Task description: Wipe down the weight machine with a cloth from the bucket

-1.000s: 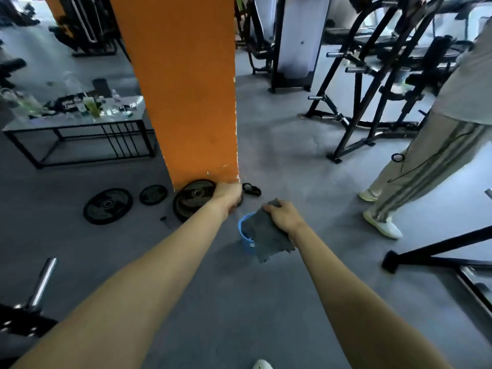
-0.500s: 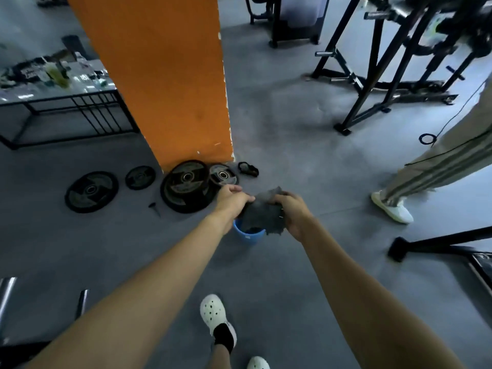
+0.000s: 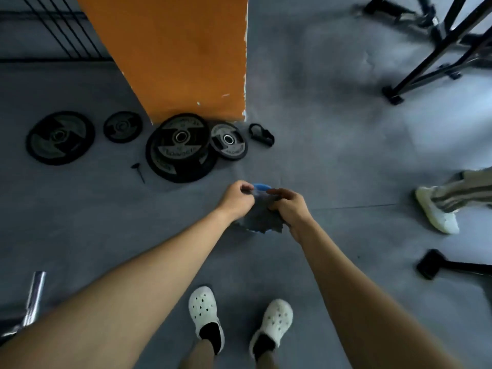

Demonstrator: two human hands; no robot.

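Early in the task: cloth [image 3: 262, 219] lifted clear of the bucket [image 3: 261, 186], no wiping of any machine begun. Held just above the bucket, hiding all but a sliver of blue rim. Pinched at the top edge by the left hand [image 3: 235, 199], gripped at the side by the right hand [image 3: 288, 209]. Dark grey, crumpled, ragged-edged, hanging limp; wet or dry, cannot tell.
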